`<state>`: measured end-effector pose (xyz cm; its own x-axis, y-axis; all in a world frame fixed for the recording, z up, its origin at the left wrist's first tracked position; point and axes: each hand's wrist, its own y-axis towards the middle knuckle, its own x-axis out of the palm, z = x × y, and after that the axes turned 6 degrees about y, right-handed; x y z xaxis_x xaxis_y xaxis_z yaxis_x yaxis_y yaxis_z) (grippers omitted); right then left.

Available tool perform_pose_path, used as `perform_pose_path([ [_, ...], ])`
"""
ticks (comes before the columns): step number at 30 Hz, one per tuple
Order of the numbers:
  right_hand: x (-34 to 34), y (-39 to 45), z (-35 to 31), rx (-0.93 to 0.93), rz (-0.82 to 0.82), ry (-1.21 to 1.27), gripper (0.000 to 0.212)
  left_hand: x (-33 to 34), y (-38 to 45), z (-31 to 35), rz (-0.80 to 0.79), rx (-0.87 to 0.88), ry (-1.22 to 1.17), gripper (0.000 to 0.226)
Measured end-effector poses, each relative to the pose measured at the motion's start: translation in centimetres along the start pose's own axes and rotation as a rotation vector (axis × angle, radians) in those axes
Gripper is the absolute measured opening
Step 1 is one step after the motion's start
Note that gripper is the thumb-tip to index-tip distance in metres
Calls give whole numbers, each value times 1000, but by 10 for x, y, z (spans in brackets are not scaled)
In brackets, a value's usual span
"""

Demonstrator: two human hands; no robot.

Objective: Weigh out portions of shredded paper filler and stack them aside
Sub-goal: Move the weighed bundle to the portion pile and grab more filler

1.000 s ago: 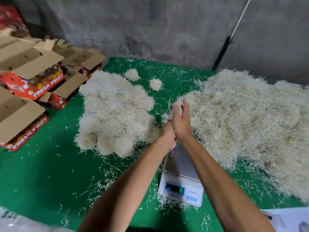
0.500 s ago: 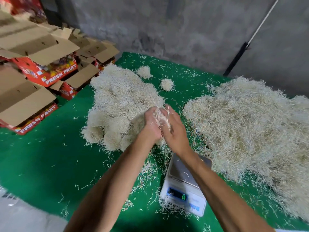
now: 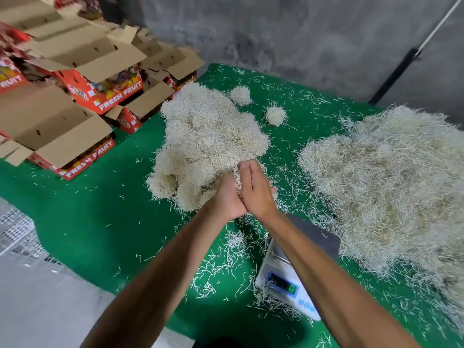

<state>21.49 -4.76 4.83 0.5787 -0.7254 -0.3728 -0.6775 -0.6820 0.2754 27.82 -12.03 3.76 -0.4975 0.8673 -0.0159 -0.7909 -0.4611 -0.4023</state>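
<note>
Both hands are pressed together over the middle of the table [image 3: 105, 222], squeezing a small wad of shredded paper [image 3: 236, 177] between the palms. The left hand [image 3: 227, 197] is curled around the wad from one side, the right hand [image 3: 254, 188] cupped over it from the other, fingers bent round the strands that poke out at the top. They meet right at the near edge of the stacked portions [image 3: 206, 144], a lumpy mound of rounded clumps toward the table's far left corner. Two small balls [image 3: 275, 116] of the same filler sit apart beyond it. The big loose heap [image 3: 391, 187] sprawls along the right edge. The scale [image 3: 298, 272] sits near the front edge under the right forearm, its tray bare, display lit. Open red fruit boxes [image 3: 82, 79] are piled off the left edge.
</note>
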Motion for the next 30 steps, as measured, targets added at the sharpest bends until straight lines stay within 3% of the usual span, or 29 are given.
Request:
perform_pose_path([
  [3, 13, -7, 20, 5, -69, -205, 29, -20, 6, -24, 163, 50, 177, 48],
  [6, 36, -15, 33, 110, -259, -153, 28, -45, 11, -61, 179, 15, 248, 44],
  [8, 49, -21, 32, 253, -412, 31, 29, -67, 9, -83, 331, -152, -91, 31],
  [10, 60, -29, 36, 382, -401, 190, 33, -91, 0, -101, 530, -310, -411, 38],
  [13, 73, -36, 46, 506, -297, 321, 45, -117, -5, -128, 581, -423, -427, 76],
  [15, 79, -43, 52, 530, -322, 376, 47, -122, -6, -129, 576, -419, -363, 83],
  [18, 83, -57, 56, 431, -348, 334, 45, -115, -11, -127, 573, -290, -129, 75],
  [22, 83, -60, 58, 335, -237, 278, 49, -104, -18, -127, 579, 67, 119, 53],
  [25, 76, -56, 58, 329, -164, 262, 50, -89, -15, -107, 583, 213, 252, 37],
  [30, 33, -45, 58, 253, -37, 169, 32, -38, 7, -64, 419, 381, 417, 23],
])
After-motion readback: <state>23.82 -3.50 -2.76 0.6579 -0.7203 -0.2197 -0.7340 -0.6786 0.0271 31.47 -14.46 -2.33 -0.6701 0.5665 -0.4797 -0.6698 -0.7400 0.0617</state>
